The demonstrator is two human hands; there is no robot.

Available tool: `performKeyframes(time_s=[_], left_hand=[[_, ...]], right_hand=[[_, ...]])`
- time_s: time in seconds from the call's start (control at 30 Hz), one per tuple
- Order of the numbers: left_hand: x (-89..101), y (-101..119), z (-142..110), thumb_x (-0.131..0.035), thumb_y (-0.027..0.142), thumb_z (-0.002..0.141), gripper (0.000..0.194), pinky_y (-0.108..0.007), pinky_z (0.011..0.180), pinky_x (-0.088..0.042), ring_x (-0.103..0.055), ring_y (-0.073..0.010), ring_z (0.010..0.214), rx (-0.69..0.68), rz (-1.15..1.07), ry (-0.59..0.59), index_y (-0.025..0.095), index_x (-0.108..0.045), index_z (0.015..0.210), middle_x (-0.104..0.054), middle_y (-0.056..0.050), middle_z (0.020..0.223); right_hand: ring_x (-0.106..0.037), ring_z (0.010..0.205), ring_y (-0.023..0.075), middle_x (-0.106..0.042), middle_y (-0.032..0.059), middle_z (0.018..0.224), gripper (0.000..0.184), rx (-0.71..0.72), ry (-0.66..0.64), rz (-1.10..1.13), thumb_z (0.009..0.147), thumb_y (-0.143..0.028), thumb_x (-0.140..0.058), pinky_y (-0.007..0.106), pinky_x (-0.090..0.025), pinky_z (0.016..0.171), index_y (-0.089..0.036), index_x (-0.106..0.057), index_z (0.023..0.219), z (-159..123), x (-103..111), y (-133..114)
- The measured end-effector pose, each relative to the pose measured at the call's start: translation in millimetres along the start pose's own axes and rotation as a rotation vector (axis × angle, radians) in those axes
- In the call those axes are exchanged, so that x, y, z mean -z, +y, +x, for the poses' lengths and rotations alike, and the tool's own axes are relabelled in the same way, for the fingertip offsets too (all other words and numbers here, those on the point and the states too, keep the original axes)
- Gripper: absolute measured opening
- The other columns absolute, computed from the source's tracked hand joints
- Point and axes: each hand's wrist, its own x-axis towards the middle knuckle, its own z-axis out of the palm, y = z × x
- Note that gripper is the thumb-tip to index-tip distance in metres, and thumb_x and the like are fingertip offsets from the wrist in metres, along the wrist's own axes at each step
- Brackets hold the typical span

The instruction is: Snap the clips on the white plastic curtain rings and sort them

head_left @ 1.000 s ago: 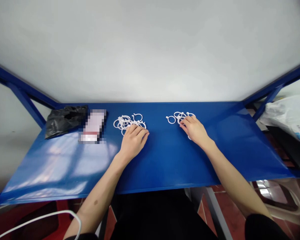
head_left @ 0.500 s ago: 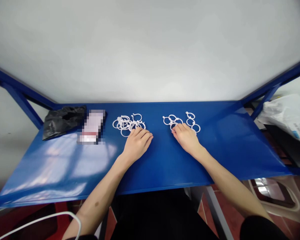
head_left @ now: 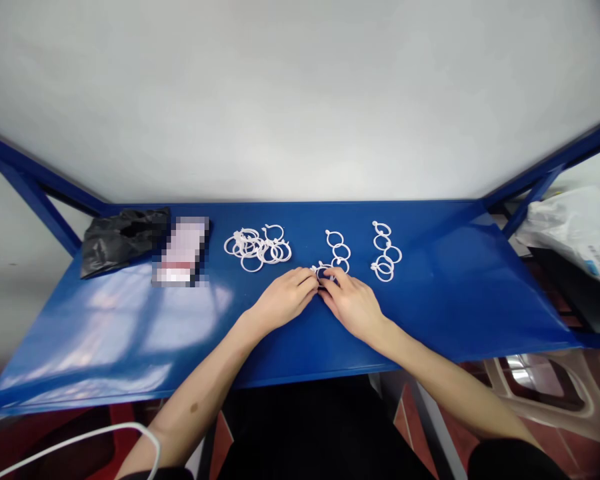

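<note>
My left hand [head_left: 290, 297] and my right hand [head_left: 356, 304] meet near the middle of the blue table, fingertips almost touching. Between them is a white plastic ring [head_left: 323, 267], partly covered by fingers; both hands pinch at the rings there. From my right fingers a chain of linked white rings [head_left: 334, 246] runs away from me, its far end lying flat. Farther right lies a second chain of white rings [head_left: 386, 249], untouched. A loose pile of white rings [head_left: 261, 252] sits beyond my left hand. How the pinched rings join is hidden.
The blue table [head_left: 430, 293] meets a pale wall at the back. On its left lie a black plastic bag [head_left: 120, 243] and a blurred-out flat object [head_left: 183, 250]. A clear plastic bag [head_left: 575, 230] is beyond the right edge. A white cable [head_left: 105, 430] crosses at lower left.
My left hand has left the pile and moved right. My right hand has come left and nearer me, uncovering the right chain and drawing the other chain's near end along.
</note>
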Motion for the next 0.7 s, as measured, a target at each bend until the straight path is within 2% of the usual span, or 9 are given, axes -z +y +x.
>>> performKeyframes(time_s=[0.17, 0.33, 0.53, 0.7], left_hand=[[-3.7, -1.8, -1.5, -0.045, 0.015, 0.102, 0.015, -0.034, 0.084, -0.059, -0.067, -0.0193, 0.096, 0.040, -0.002, 0.001, 0.017, -0.060, 0.100, -0.067, -0.008, 0.105], [-10.3, -3.4, -1.5, -0.047, 0.014, 0.102, 0.015, -0.034, 0.084, -0.059, -0.066, -0.0188, 0.098, 0.037, 0.016, 0.018, 0.018, -0.060, 0.105, -0.067, -0.008, 0.111], [-14.0, -4.0, -0.3, -0.053, 0.017, 0.099, 0.013, -0.039, 0.085, -0.057, -0.064, -0.0223, 0.095, 0.064, 0.119, 0.046, 0.018, -0.062, 0.109, -0.070, -0.007, 0.102], [-15.7, -4.6, -0.2, -0.062, 0.018, 0.094, 0.024, -0.043, 0.091, -0.056, -0.065, -0.0260, 0.105, 0.115, 0.102, 0.079, 0.018, -0.060, 0.118, -0.071, -0.010, 0.108]], right_hand=[[-0.063, 0.110, 0.0315, -0.058, 0.0172, 0.137, 0.023, 0.105, -0.067, -0.021, 0.096, -0.019, -0.060, 0.047, -0.059, 0.082, -0.019, -0.066, 0.118, 4.7, 13.1, 19.6], [-0.056, 0.121, 0.0325, -0.055, 0.0145, 0.144, 0.020, 0.183, -0.118, -0.095, 0.094, -0.013, -0.061, 0.047, -0.056, 0.090, -0.020, -0.068, 0.112, 12.2, 18.8, 40.6], [-0.061, 0.112, 0.0260, -0.062, 0.0124, 0.128, 0.016, 0.188, -0.119, -0.044, 0.099, -0.012, -0.054, 0.040, -0.059, 0.087, -0.018, -0.067, 0.103, 14.0, 6.7, 49.5], [-0.063, 0.116, 0.0268, -0.058, 0.0149, 0.131, 0.014, 0.098, -0.086, 0.096, 0.099, -0.017, -0.055, 0.038, -0.062, 0.078, -0.019, -0.067, 0.107, 11.4, -7.0, 48.0]])
